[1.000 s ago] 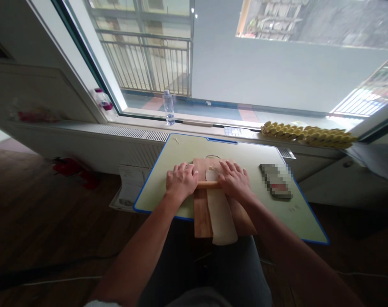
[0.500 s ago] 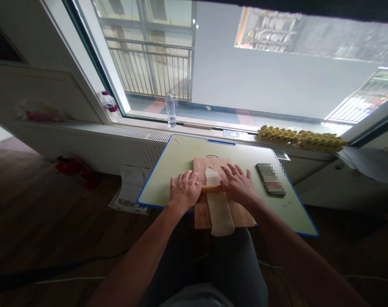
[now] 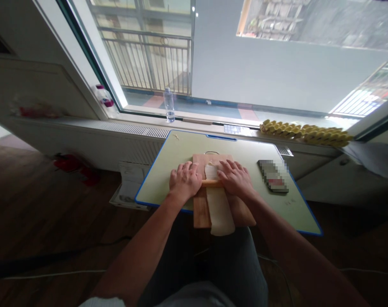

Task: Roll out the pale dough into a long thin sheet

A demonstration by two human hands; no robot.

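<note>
Left hand [image 3: 185, 181] and right hand [image 3: 237, 178] lie palm down, fingers extended, over the 2 ends of a rolling pin [image 3: 211, 183] crossing a dough strip [image 3: 220, 211] on the wooden board [image 3: 201, 209], atop the green surface [image 3: 177, 155].

Indoor room (wide window [image 3: 219, 72], wooden floor [image 3: 24, 187])

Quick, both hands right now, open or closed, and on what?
Left hand: open, palm down over the rolling pin's left end.
Right hand: open, palm down over its right end.

Arms [image 3: 157, 230] outstretched, hands [image 3: 185, 184] palm-down, fingers [image 3: 234, 167] forward
</note>
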